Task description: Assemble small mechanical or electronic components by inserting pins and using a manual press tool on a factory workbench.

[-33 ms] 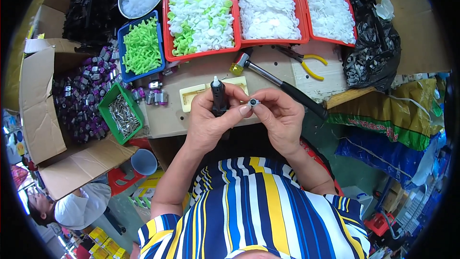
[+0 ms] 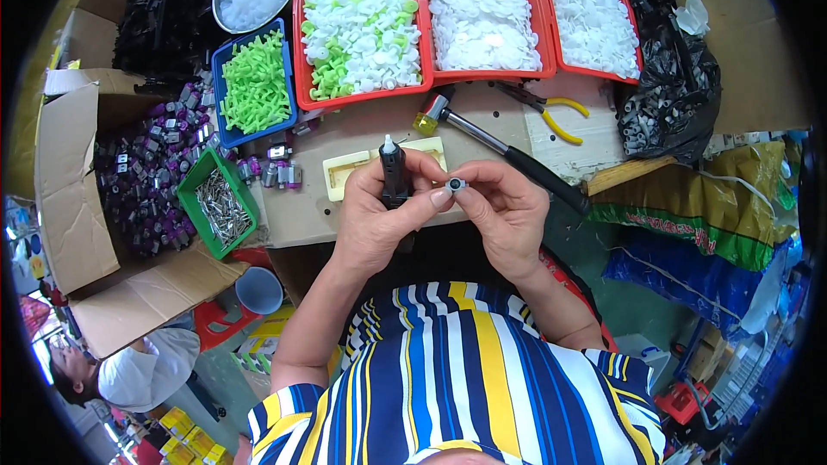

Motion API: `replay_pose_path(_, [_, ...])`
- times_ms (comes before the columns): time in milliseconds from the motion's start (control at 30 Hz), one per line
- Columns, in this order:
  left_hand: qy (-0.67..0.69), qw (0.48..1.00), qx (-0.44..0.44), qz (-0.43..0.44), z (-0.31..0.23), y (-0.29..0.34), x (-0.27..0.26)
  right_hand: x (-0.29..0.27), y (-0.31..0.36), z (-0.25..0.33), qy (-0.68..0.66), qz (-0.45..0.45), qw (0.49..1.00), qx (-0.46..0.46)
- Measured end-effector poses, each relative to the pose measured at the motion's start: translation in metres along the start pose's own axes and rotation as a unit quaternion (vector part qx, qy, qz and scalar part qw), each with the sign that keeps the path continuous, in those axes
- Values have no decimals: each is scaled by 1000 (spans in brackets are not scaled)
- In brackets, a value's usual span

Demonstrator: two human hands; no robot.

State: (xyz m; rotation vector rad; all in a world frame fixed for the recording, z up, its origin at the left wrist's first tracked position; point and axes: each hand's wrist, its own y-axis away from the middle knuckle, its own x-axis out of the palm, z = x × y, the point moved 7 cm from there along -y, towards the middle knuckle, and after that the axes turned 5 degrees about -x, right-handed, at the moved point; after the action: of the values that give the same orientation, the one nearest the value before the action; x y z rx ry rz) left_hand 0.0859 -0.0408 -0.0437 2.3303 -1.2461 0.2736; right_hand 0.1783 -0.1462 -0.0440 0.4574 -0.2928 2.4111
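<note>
Left hand: sat near the middle of the frame, its fingers curled round a black elongated plastic piece with a white tip that pointed toward the top; its thumb and forefinger tips also met at a small grey part with a round dark opening.
Right hand: lay just right of centre, thumb and forefinger closed in a pinch on the small grey part.
Small grey part: was at the centre of the frame, between the fingertips of both hands, its opening facing the camera.
Cream shallow tray: rested on the light brown worktop left of centre, partly covered by the left hand.
Hammer with steel shaft, black grip and yellow end: slanted from upper centre toward the right.
Yellow-handled pliers: lay at upper right of centre.
Red plastic tubs: stood in a row along the top, the left one filled with white and bright green pieces, the middle and right ones with white pieces.
Blue plastic basket: held bright green pieces, upper left.
Green plastic tray: held slim metal pieces, left of the frame.
</note>
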Motion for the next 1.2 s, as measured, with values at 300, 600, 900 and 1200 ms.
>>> replay_pose_path(300, [29, 998, -63, 9, -2, 0, 3, -2, 0, 4, 46, 29, 998, -37])
replay_pose_path(600, [38, 997, -66, 11, -4, 2, 2, 0, -2, 4, 45, 38, 998, -32])
replay_pose_path(900, [-45, 999, -17, 13, -14, 7, -9, -9, -4, -15, -118, 13, 992, 50])
replay_pose_path(1200, [-85, 996, -30, 22, -3, 11, -16, -7, -7, -10, -94, 17, 995, 35])
